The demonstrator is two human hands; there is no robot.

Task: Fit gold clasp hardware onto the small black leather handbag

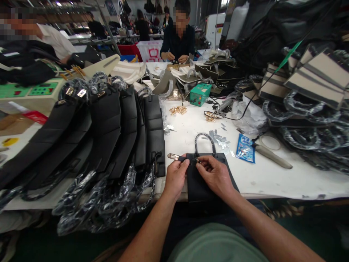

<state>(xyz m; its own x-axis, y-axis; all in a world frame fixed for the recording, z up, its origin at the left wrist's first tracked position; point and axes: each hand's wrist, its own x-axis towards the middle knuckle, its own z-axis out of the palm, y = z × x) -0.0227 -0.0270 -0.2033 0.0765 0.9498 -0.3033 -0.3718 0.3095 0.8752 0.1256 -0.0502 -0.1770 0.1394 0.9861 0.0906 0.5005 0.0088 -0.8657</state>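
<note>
A black bag panel (203, 189) lies at the table's front edge, and its plastic-wrapped handle (205, 136) arches up behind it. My left hand (175, 177) is closed on a short black strap with a gold metal end (173, 156), at the panel's left upper edge. Just beside it, my right hand (215, 175) pinches a small shiny metal piece (197, 160) against the panel. The exact kind of that piece is too small to make out. Some of the right fingers are curled under and partly hidden.
Black panels with wrapped handles (106, 127) are piled on the left. Small metal plates (219, 140), gold fittings (178, 110), a green box (200, 94) and a blue packet (245, 148) lie beyond my hands. More panels (316, 80) are heaped right. Another person (178, 42) sits opposite.
</note>
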